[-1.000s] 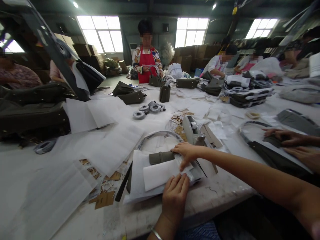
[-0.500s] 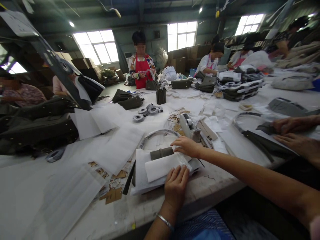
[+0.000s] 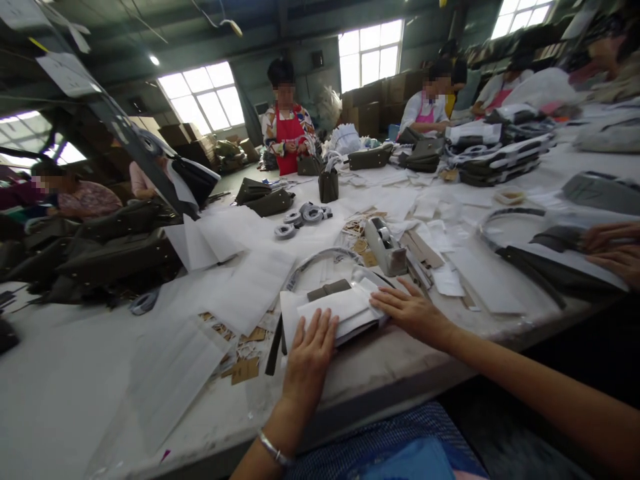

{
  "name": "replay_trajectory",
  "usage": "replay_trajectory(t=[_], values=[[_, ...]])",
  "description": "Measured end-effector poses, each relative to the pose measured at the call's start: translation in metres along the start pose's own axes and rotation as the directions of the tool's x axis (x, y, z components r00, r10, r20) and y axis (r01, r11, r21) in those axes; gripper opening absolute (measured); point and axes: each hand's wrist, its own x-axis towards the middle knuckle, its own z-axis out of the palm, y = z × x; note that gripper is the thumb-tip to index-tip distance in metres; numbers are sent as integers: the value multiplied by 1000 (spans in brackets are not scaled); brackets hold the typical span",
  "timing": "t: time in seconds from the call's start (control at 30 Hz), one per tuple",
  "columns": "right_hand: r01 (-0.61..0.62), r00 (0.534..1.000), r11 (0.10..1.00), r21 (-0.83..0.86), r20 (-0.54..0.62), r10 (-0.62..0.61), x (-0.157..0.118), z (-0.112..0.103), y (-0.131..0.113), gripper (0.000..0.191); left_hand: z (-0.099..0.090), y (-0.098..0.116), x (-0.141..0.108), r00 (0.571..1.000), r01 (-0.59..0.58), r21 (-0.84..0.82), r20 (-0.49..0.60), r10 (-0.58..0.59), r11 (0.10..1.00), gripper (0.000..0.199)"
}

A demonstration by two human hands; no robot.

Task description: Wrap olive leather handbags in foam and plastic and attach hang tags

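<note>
A dark olive bag (image 3: 327, 289) lies on the table before me, mostly covered by white foam sheets (image 3: 334, 307). Its wrapped handle (image 3: 320, 256) arches away behind it. My left hand (image 3: 313, 343) rests flat on the white sheet at the bag's near left, fingers stretched out. On the bag's right side my right hand (image 3: 407, 307) lies with fingers extended, touching the sheet's edge. A dark strap (image 3: 273, 347) hangs out at the left of the bag.
A tape dispenser (image 3: 386, 248) stands behind the bag. Brown tags (image 3: 245, 371) and white sheets (image 3: 175, 367) lie to the left, with grey rolls (image 3: 311, 213) farther back. At right, a co-worker's hands (image 3: 613, 250) are on another bag (image 3: 560, 273).
My left hand has moved left onto the white sheet. My right hand has come down to the bag's right side. The sheet now covers more of the olive part, and the view has shifted.
</note>
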Motion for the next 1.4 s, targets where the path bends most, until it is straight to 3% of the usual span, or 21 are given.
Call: replay_trajectory(t=[0.1, 0.17, 0.2, 0.23, 0.3, 0.37, 0.43, 0.5, 0.57, 0.73, 0.83, 0.9, 0.97, 1.0, 1.07, 1.1, 1.13, 1.2, 1.27, 1.33, 1.4], values=[[-161, 984, 978, 136, -48, 169, -6, -9, -16, 37, 2, -17, -16, 998, 14, 75, 55, -18, 997, 54], [-341, 931, 867, 364, 5, 364, -11, -9, -37, 29, 10, -20, -23, 998, 16, 72, 53, -20, 997, 52], [-446, 881, 745, 497, 97, 463, -13, -7, -49, 26, 15, -21, -26, 999, 17, 62, 42, -19, 998, 51], [-549, 810, 565, 616, 226, 541, -13, -3, -61, 25, 19, -20, -28, 999, 18, 50, 26, -19, 999, 49], [-668, 632, 96, 738, 494, 597, -9, 5, -82, 26, 25, -20, -29, 1000, 23, 20, -17, -23, 1000, 47], [-565, 493, -343, 751, 640, 589, 0, 12, -97, 26, 27, -21, -29, 998, 25, -21, -54, -26, 999, 46], [-317, 403, -614, 723, 689, 602, 12, 17, -106, 26, 26, -22, -29, 996, 33, -64, -78, -38, 997, 47], [-94, 350, -742, 664, 720, 599, 24, 18, -112, 28, 23, -24, -30, 993, 60, -101, -96, -70, 993, 51], [0, 343, -776, 631, 729, 592, 36, 18, -117, 33, 20, -24, -32, 986, 109, -128, -114, -124, 986, 55], [-198, 521, -701, 685, 679, 517, 65, 11, -130, 62, 22, -19, -38, 977, 165, -127, -116, -180, 978, 67], [-248, 583, -689, 681, 673, 455, 75, 4, -134, 65, 29, -19, -40, 968, 201, -94, -133, -212, 975, 71], [-293, 667, -609, 737, 614, 422, 75, 0, -131, 64, 34, -22, -41, 958, 229, -73, -162, -238, 971, 69], [-370, 749, -415, 831, 531, 396, 68, -5, -118, 59, 36, -25, -41, 947, 246, -67, -197, -255, 967, 68], [-408, 782, -251, 878, 478, 399, 62, -8, -107, 53, 36, -26, -40, 942, 251, -70, -210, -261, 965, 67], [-453, 824, 188, 871, 329, 461, 41, -17, -72, 36, 35, -28, -37, 935, 263, -79, -225, -275, 961, 65], [-453, 843, 426, 783, 221, 490, 28, -21, -50, 29, 34, -28, -36, 932, 271, -84, -228, -283, 959, 64], [-465, 838, 604, 647, 104, 535, 13, -26, -26, 25, 33, -28, -34, 928, 281, -87, -229, -294, 956, 63], [-564, 798, 762, 317, -27, 602, -19, -35, 26, 26, 32, -26, -32, 920, 305, -87, -233, -317, 949, 62], [-637, 764, 763, 109, -43, 644, -50, -40, 71, 30, 32, -23, -30, 912, 325, -87, -233, -336, 942, 62], [-662, 747, 748, 53, -28, 664, -73, -40, 102, 32, 33, -21, -29, 909, 338, -87, -229, -349, 937, 62], [-665, 746, 745, 45, 2, 666, -87, -37, 118, 27, 34, -20, -29, 911, 339, -88, -220, -350, 937, 62]])
